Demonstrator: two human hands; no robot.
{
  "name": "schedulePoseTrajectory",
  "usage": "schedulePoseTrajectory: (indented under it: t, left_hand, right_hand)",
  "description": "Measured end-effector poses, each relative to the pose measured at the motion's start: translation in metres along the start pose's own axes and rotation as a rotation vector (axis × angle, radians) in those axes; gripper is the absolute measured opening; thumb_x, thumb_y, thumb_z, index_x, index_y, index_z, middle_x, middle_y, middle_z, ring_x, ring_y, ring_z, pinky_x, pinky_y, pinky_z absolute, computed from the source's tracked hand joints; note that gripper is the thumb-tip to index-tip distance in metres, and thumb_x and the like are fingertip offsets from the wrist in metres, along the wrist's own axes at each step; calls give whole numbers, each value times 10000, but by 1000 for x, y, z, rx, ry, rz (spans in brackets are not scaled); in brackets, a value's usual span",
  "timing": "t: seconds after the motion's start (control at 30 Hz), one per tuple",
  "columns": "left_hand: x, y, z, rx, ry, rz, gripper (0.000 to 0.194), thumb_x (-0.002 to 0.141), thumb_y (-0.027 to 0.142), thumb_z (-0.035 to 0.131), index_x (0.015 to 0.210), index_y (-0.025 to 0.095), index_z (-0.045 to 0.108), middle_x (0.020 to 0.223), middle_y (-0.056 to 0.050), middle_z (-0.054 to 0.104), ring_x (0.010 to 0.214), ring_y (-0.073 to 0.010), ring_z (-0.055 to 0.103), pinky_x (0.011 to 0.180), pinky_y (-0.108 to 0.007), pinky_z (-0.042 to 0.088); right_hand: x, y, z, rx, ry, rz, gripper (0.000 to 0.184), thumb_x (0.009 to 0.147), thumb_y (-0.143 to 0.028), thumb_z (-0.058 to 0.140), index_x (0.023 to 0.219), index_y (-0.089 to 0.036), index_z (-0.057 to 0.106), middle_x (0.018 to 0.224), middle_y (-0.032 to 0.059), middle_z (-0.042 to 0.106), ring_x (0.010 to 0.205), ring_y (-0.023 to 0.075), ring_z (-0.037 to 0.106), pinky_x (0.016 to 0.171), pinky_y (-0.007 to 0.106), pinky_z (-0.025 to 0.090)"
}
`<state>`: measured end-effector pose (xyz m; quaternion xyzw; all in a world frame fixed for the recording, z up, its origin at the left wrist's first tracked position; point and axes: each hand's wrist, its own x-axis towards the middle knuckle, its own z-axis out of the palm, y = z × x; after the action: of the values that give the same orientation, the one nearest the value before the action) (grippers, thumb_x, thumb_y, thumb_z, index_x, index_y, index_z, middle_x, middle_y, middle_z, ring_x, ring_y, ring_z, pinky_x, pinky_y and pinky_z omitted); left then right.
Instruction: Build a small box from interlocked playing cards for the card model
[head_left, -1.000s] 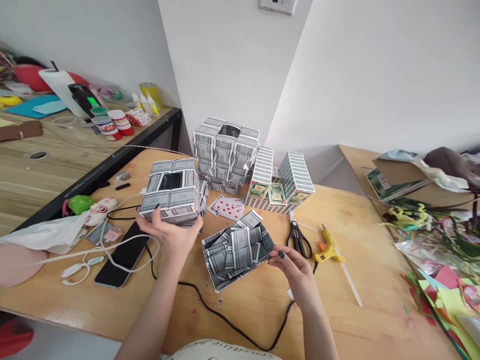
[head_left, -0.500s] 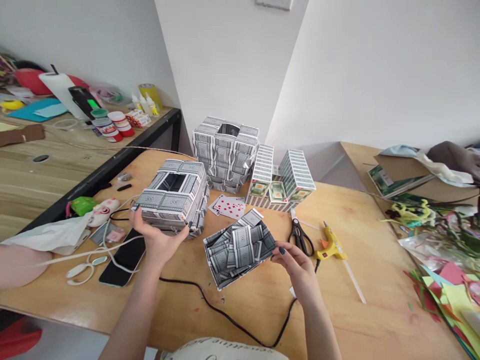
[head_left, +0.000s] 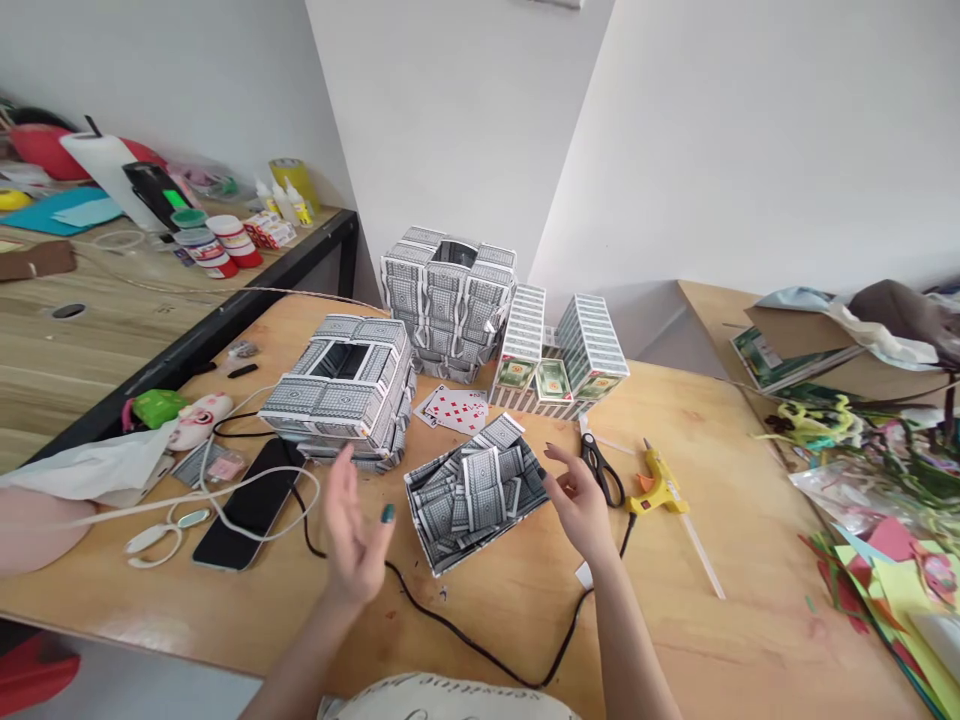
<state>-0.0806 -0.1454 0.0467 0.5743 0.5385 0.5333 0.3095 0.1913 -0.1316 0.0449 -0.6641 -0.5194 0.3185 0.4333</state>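
Note:
My left hand hovers over the table's front with thumb and fingers apart, holding nothing. It is between the phone and an open box covered in grey playing-card backs, in which folded cards are heaped. My right hand is at the right end of this box, fingers loosely bent and nothing seen in them; whether a fingertip touches the rim I cannot tell. Beyond my left hand stands a card-covered box with a square opening in its top. Face-up playing cards lie behind the open box.
A taller card-covered structure and stacked green card packs stand at the back. Black scissors and a yellow glue gun lie to the right, its black cord looping in front. A phone and white cable lie left.
My left hand has let go of the card-covered box and moved right and down. My right hand's fingers have loosened from the open box's edge. The view has shifted slightly.

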Motion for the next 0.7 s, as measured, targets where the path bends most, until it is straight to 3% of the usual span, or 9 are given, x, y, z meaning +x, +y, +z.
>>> schedulePoseTrajectory:
  t: [0.07, 0.17, 0.27, 0.37, 0.43, 0.53, 0.6, 0.7]
  left_hand:
    - [-20, 1, 14, -65, -91, -17, 694, 837, 315, 420, 1391, 309, 2, 1495, -9, 11, 1362, -250, 16, 1124, -438, 96]
    - [-36, -3, 26, -80, -257, -176, 714, 841, 283, 422, 1385, 382, -29, 1491, 77, -40, 1359, -232, -4, 1134, -397, 81]
    - [-29, -7, 29, -124, -372, -253, 693, 844, 224, 362, 1391, 367, -39, 1483, 109, -52, 1358, -200, -35, 1132, -367, 51]
    - [-6, -7, 27, -139, -435, -272, 721, 767, 120, 333, 1412, 288, 59, 1485, 89, 41, 1362, -169, 5, 1127, -334, 32]
    - [10, -6, 25, -124, -460, -280, 680, 753, 110, 310, 1405, 242, 167, 1477, 58, 134, 1361, -162, 70, 1126, -332, 45]
    - [22, -6, 23, -74, -506, -275, 649, 760, 110, 292, 1397, 195, 208, 1470, 26, 182, 1355, -150, 118, 1124, -319, 63]
    - [23, -7, 23, -31, -519, -258, 660, 754, 92, 285, 1401, 184, 190, 1472, 19, 176, 1354, -138, 115, 1123, -312, 57]
    - [18, -9, 22, 1, -522, -218, 689, 740, 64, 285, 1405, 200, 168, 1474, 21, 169, 1353, -137, 112, 1122, -330, 65]
  right_hand:
    - [1, -2, 1, -86, -79, 29, 417, 769, -385, 481, 1120, -178, 567, 1011, 93, 642, 501, 104, 460, 513, 258, 437]
    - [-2, -7, -2, -261, -167, 46, 405, 794, -344, 430, 1139, -181, 567, 920, 73, 687, 502, 125, 516, 537, 262, 435]
    - [-9, -13, -8, -407, -225, 63, 432, 806, -299, 398, 1207, -184, 510, 884, 57, 701, 513, 140, 570, 561, 263, 435]
    - [-21, -17, -12, -506, -244, 93, 436, 807, -298, 405, 1220, -185, 488, 813, 39, 709, 562, 167, 618, 563, 266, 436]
    - [-30, -18, -13, -562, -216, 106, 402, 807, -329, 424, 1176, -204, 522, 745, 23, 706, 603, 190, 636, 556, 271, 436]
    - [-42, -15, -12, -530, -151, 134, 360, 810, -400, 439, 1089, -217, 576, 715, 24, 698, 582, 188, 629, 547, 279, 449]
    - [-43, -12, -11, -410, -73, 145, 381, 806, -439, 447, 1075, -206, 581, 815, 52, 698, 574, 171, 619, 551, 284, 472]
    - [-35, -8, -8, -163, 107, 90, 459, 778, -443, 496, 1155, -185, 530, 1066, 110, 636, 774, 194, 628, 617, 305, 514]
